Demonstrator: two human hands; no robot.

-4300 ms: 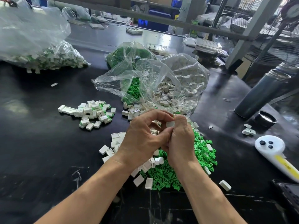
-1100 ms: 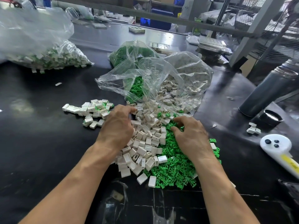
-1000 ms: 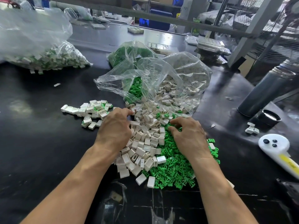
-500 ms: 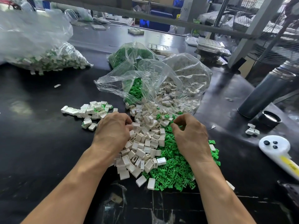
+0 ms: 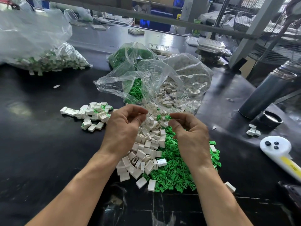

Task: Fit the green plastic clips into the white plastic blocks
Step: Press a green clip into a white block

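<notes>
A factory assembly floor: a black desk (image 5: 40, 144) heaped with bagged parts (image 5: 48, 61), metal racking (image 5: 254, 30) and blue crates (image 5: 156, 25) behind.

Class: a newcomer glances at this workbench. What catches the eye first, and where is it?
The bright heap of green plastic clips at centre, beside a spill of white plastic blocks from a clear plastic bag. Above both, the left hand and right hand hover with curled fingers.
</notes>
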